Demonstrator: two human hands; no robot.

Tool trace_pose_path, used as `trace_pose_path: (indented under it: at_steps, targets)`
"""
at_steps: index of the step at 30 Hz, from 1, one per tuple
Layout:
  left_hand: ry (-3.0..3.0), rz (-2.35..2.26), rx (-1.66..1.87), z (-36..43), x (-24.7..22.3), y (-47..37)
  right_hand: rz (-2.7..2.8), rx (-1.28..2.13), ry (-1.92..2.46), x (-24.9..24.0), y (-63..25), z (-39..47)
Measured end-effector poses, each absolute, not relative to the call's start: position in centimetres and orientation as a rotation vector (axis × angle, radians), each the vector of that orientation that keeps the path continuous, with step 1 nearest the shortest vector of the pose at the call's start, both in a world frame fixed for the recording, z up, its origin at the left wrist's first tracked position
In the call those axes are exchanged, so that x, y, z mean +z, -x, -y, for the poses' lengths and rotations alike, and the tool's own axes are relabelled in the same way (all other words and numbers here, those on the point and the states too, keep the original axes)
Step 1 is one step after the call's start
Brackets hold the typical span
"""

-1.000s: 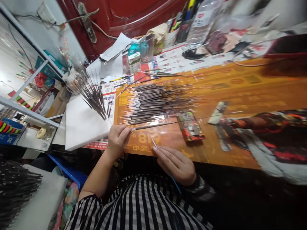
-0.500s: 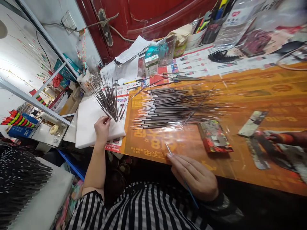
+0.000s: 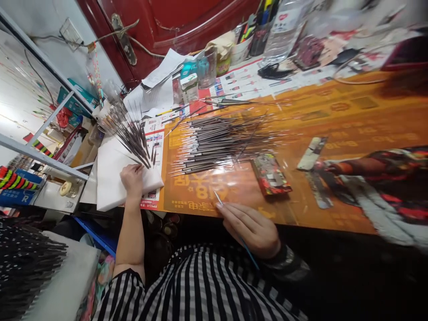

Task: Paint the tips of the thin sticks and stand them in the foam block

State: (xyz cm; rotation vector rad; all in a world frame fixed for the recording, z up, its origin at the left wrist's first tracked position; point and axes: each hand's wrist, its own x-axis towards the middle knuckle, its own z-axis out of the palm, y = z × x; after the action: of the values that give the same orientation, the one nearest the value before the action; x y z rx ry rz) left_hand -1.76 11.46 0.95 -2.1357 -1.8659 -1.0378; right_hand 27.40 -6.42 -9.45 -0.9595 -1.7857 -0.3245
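Observation:
My left hand (image 3: 132, 178) is closed in a pinch over the white foam block (image 3: 112, 178), at the lower end of a slim dark fishing float. Its fingertips are partly hidden. Several dark floats (image 3: 133, 138) stand in the foam just beyond it, fanned out and leaning. My right hand (image 3: 252, 227) grips a thin paintbrush (image 3: 249, 254) with a blue handle, its tip pointing forward just above the table's near edge. Between the hands and farther back, many dark floats (image 3: 210, 142) lie side by side on the orange table cover.
Right of the lying floats sits a small paint-stained box (image 3: 270, 174). Stained strips (image 3: 312, 154) and a dark red cloth-like bundle (image 3: 394, 178) are farther right. Bottles, cups and papers (image 3: 163, 67) line the back. Another foam block (image 3: 73, 272) full of dark sticks is at lower left.
The view has swung to the right, so everything sits farther left. My left hand stays low over the foam, now left of the standing floats' feet. My right hand still holds the paintbrush.

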Motion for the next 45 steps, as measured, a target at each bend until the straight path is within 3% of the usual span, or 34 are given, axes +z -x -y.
trace_pose_path:
  at_steps: [5, 9, 16, 24, 30, 35, 41, 45]
  targets:
    - [2.065, 1.52, -0.988, -7.7, 0.4, 0.0, 1.768, -0.308, 0.972, -9.3, -27.4, 6.3]
    - [2.522, 1.171, -0.947, -6.1, -0.2, -3.9, 1.76, -0.332, 1.001, -9.2, -27.2, 6.1]
    - [2.718, 1.023, -0.883, -6.7, 0.1, -8.2, 1.761, -0.277, 0.996, -9.2, -27.6, 6.1]
    - [2.268, 1.501, -1.077, -6.4, 2.0, 0.2, 1.798, -0.24, 0.939, -9.5, -27.9, 6.8]
    - [2.364, 1.911, -1.047, -11.0, 1.8, 3.3, 1.788, -0.294, 0.909, -8.9, -27.7, 6.8]
    - [2.422, 1.883, -1.107, -12.2, 1.5, 2.6, 1.807, -0.303, 0.912, -8.6, -27.7, 6.8]
    - [2.312, 1.829, -1.451, -11.6, 1.9, 2.3, 1.8, -0.285, 0.928, -9.0, -27.7, 6.8]
    - [2.364, 1.855, -1.354, -11.5, 1.6, 2.2, 1.813, -0.283, 0.917, -9.0, -27.8, 6.8]
